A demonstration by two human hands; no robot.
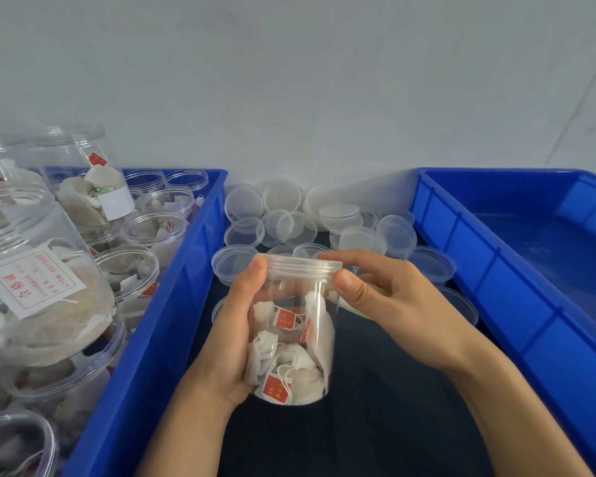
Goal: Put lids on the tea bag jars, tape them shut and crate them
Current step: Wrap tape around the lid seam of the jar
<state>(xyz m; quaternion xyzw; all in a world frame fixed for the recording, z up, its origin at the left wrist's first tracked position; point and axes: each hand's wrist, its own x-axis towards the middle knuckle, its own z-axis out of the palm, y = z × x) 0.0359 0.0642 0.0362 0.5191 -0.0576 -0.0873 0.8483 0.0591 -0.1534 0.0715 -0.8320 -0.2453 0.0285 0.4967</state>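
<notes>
Left hand [236,325] grips jar [295,333]; right hand [389,297] pinches lid [303,266]; jar back hidden.

My left hand [236,339] comes in from the lower left, palm turned inward, fingers curled round what it holds and thumb pointing up along the side. My right hand [389,301] reaches across from the right, wrist bent, thumb in front and fingers [350,258] laid over the top, pinching.
</notes>
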